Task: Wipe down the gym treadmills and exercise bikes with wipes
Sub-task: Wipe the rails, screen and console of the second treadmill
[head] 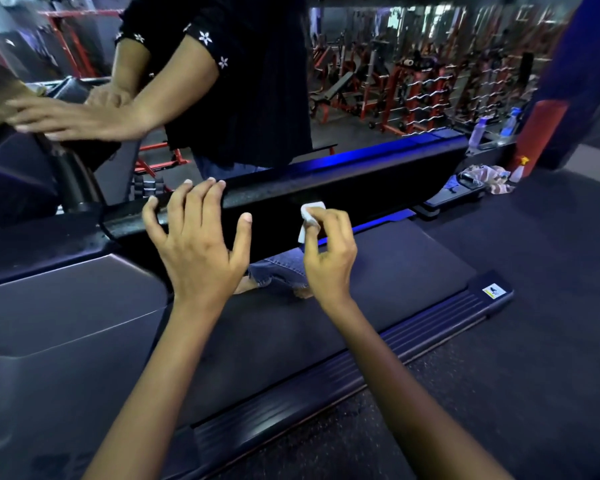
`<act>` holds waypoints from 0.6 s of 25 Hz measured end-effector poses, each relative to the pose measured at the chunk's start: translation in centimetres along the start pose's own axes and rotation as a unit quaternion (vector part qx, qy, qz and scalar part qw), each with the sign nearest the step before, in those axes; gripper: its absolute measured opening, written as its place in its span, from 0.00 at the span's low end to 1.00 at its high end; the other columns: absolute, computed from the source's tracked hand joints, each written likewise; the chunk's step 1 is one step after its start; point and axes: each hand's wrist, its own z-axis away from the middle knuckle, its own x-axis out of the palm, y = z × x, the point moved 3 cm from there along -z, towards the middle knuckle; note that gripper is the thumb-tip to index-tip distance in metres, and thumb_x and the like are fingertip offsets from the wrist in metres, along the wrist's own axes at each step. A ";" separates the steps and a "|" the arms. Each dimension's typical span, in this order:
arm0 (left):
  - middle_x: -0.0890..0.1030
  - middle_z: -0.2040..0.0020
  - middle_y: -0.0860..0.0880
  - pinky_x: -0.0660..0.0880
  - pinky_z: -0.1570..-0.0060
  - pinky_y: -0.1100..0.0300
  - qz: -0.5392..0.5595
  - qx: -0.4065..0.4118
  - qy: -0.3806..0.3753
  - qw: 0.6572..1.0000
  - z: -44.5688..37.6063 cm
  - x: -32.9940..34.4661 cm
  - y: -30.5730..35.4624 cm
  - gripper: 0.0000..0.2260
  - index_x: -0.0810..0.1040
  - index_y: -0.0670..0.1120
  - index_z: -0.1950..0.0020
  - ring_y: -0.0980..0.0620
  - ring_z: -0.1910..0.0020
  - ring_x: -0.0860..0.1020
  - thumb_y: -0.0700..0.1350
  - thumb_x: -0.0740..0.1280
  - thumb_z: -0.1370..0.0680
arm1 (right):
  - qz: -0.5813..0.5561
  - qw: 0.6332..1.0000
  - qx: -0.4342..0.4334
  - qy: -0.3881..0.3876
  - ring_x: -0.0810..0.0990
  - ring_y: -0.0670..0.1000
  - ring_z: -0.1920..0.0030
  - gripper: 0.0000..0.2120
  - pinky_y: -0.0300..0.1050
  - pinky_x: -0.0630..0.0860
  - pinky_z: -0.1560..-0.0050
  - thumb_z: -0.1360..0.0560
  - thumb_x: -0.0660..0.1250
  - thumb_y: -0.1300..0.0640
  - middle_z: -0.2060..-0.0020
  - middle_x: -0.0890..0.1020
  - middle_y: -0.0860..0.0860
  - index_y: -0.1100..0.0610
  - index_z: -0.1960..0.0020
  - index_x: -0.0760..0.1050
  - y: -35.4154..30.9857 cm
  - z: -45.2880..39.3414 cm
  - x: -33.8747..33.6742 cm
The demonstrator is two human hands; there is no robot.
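treadmill rail (343, 178) meets wipe (310, 216) pinched by right hand (329, 258).

**Around the grip on the wipe**

The right hand (329, 252) has its grip on a wipe (310, 214), which lies against the treadmill handrail (361, 181). Left of the grip, the left hand (196, 237) rests on the same rail. Below the grip lies the treadmill belt (395, 268); right of it, the side rail (378, 368). Far right, beyond the grip, bottles (478, 131) stand. Behind the rail stands another person (243, 81).
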 end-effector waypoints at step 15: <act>0.79 0.40 0.47 0.61 0.37 0.50 -0.002 0.058 0.009 0.998 -0.6 2.5 2.8 0.19 0.76 0.43 0.37 0.46 0.39 0.75 0.53 0.60 0.21 | 0.004 0.994 -0.100 -0.049 0.77 0.53 0.55 0.12 0.41 0.74 0.54 0.30 0.63 0.74 0.55 0.77 0.59 0.65 0.51 0.78 -1.2 -1.3 0.1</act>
